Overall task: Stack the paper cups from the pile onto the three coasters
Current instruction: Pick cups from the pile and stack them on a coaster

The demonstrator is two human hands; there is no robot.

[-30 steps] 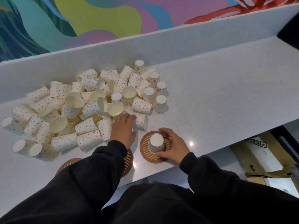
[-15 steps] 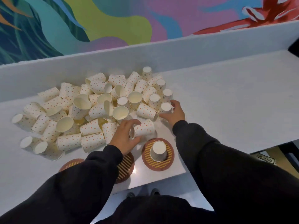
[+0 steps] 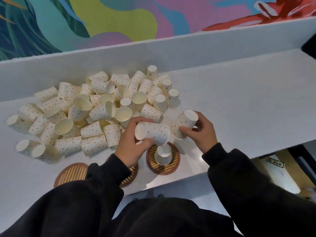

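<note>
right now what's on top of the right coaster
One upside-down paper cup stands on the right coaster. A second cup, gripped by the left hand, hangs over the coaster's far edge and hides that part.

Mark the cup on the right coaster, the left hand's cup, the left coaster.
cup on the right coaster (image 3: 164,150): head view, base.
left hand's cup (image 3: 154,133): head view, side wall.
left coaster (image 3: 72,173): head view, striped top.
</note>
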